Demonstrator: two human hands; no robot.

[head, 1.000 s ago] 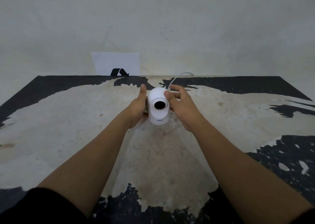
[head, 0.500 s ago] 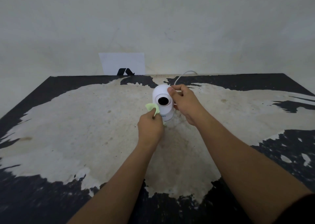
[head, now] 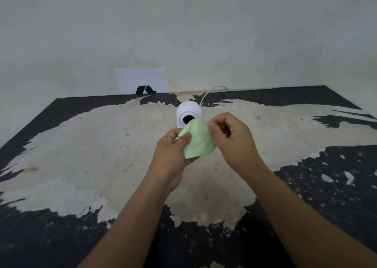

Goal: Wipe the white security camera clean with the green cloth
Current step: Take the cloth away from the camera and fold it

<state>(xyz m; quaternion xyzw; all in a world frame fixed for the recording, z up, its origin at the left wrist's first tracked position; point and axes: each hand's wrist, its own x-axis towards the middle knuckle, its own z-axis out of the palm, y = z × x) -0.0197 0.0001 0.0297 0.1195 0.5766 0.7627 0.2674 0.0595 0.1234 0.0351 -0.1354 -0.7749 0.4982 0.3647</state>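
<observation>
The white security camera (head: 188,111) stands upright on the worn table (head: 81,155), its dark lens facing me, and no hand touches it. In front of it, the green cloth (head: 197,140) hangs between both hands and hides the camera's lower part. My left hand (head: 173,151) pinches the cloth's left edge with thumb and fingers. My right hand (head: 230,137) grips the cloth's right edge, fingers curled.
A thin white cable (head: 212,91) runs from the camera's back to the wall. A white card with a black mark (head: 142,81) leans against the wall at the table's far edge. The tabletop is black with large worn pale patches.
My right hand has let go of the camera and taken hold of the cloth. My left hand pulled the cloth back from the camera's side, and it now hangs more unfolded.
</observation>
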